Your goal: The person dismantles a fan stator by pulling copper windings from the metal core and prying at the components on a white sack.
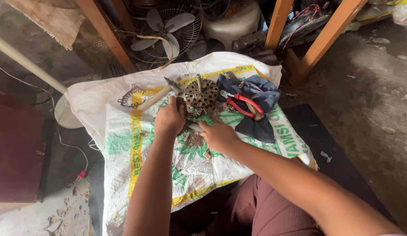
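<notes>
The left hand (pixel 169 117) is curling its fingers closed on a dark part touching the round perforated motor core (pixel 201 93), near the far edge of the white sack (pixel 124 144). The right hand (pixel 218 136) is lying just beside, fingers bent on a small pale piece; the core is brownish, with a shaft sticking up.

Both forearms bare, no sleeves, no watch or rings seen; left hand (pixel 169 117), right hand (pixel 218 136); maroon cloth trousers (pixel 264 209) on legs.

White sack (pixel 124 131) with green-yellow print; red-handled pliers (pixel 240 104) on dark blue cloth (pixel 264 94).
</notes>
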